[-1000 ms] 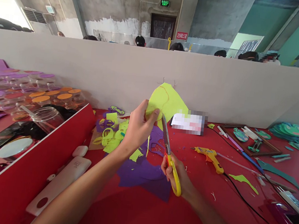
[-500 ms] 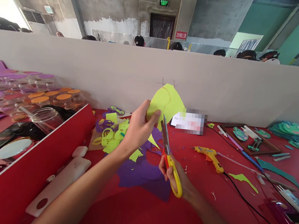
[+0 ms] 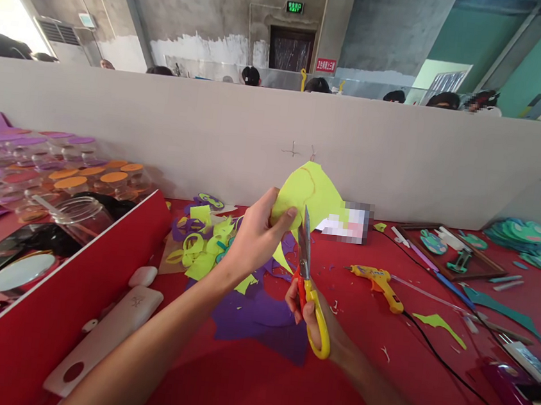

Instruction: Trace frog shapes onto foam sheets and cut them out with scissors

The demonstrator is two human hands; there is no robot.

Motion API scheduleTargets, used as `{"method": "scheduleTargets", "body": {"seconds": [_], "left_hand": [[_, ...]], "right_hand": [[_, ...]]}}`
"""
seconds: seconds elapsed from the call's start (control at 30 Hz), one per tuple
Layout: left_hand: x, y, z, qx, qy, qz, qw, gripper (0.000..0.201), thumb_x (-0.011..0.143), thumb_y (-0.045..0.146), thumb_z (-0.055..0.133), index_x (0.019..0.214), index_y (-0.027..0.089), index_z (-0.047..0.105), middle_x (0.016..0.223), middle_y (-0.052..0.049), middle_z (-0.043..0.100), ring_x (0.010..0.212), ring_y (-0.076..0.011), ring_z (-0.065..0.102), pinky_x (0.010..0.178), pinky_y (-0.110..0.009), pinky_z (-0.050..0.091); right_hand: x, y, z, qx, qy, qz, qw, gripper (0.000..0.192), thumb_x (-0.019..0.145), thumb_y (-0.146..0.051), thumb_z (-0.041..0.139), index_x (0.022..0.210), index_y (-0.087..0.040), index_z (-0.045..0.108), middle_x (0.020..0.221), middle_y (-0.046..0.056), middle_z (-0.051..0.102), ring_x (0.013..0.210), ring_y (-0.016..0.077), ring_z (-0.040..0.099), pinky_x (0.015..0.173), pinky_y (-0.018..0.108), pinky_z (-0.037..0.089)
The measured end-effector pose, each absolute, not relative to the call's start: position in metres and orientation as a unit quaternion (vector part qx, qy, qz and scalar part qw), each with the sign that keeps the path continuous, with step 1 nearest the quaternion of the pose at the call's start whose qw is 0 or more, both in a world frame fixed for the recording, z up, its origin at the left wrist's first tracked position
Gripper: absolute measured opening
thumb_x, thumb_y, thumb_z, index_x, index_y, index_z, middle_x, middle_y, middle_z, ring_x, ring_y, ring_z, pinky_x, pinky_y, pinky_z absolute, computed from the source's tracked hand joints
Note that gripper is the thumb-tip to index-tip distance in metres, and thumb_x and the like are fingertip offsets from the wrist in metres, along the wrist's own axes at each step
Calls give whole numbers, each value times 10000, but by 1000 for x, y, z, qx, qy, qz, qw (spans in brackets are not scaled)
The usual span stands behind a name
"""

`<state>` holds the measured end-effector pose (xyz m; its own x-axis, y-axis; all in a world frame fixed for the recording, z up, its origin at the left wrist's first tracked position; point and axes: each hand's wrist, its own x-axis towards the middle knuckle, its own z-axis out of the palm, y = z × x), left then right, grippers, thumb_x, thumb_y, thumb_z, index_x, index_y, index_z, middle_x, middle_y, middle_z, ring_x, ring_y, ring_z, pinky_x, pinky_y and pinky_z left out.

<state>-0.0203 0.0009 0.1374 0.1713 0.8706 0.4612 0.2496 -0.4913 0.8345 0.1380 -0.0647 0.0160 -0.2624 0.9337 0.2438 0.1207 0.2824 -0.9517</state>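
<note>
My left hand (image 3: 263, 231) pinches a lime-yellow sheet (image 3: 317, 191), perhaps foam or felt, by its lower left side. A curved brown line is drawn on the sheet. In my right hand (image 3: 314, 313) are scissors (image 3: 304, 254) with red and yellow handles. Their blades point up, and the tips are at the sheet's lower edge, beside my left thumb. Below my hands lie purple sheet pieces (image 3: 261, 314) and a heap of lime scraps (image 3: 204, 247).
To the right lie a yellow glue gun (image 3: 380, 285) with a black cord, a brown frame (image 3: 481, 266) and teal cut-outs (image 3: 521, 236). A red divider (image 3: 79, 279) borders the left, with a white power bank-like slab (image 3: 108, 340) beside it. A pale partition (image 3: 186, 129) stands behind.
The lime sheet and my left hand have shifted slightly right and down. The scissors' blades have tilted a little to the right, staying by the sheet's edge.
</note>
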Motion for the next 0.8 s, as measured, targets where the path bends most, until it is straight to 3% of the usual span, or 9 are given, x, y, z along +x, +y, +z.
{"method": "scheduleTargets", "body": {"seconds": [0.33,0.53,0.8], "left_hand": [[-11,-6,136,726,413,444,325,255,972,327,525,795,211,384,570,55,493,497,-80,418,504,-233,315],[-11,-6,137,729,413,433,332,180,956,294,508,812,195,468,557,39,550,497,-88,457,515,-236,330],[-10,-6,136,725,423,437,323,266,946,322,527,750,204,389,573,35,528,516,-89,442,519,-242,316]], "right_hand": [[142,-57,-16,-337,-629,480,510,625,881,-851,377,889,-236,485,683,-39,450,530,119,393,502,280,363],[146,-56,-16,-347,-626,479,507,618,880,-831,431,879,-217,500,642,-49,462,505,106,418,482,251,374],[144,-56,-20,-367,-627,467,504,596,896,-804,439,917,-214,525,700,-25,496,526,116,426,492,265,397]]}}
